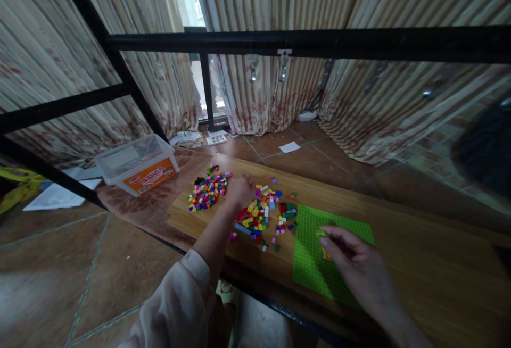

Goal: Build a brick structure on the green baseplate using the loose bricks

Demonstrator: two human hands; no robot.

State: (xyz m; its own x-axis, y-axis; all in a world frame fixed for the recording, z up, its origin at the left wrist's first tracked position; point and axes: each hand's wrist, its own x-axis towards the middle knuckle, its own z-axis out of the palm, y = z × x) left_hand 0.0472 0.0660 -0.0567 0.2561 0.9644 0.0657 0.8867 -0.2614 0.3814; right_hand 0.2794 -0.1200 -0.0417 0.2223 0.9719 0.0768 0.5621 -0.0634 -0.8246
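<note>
My left hand (pixel 240 190) reaches out over the wooden table (pixel 419 241), between two heaps of small coloured bricks: a far pile (pixel 207 189) and a nearer pile (pixel 261 215). Its fingers curl down onto the bricks; what they hold is hidden. My right hand (pixel 351 260) rests on the green baseplate (pixel 309 241), fingers bent and pressing on a small yellow and orange cluster of bricks (pixel 325 254) on the plate.
A clear plastic box (pixel 138 164) with an orange label sits on the floor at the back left. A black metal frame (pixel 303 42) crosses overhead. Curtains hang behind. Papers (pixel 59 196) lie on the tiled floor.
</note>
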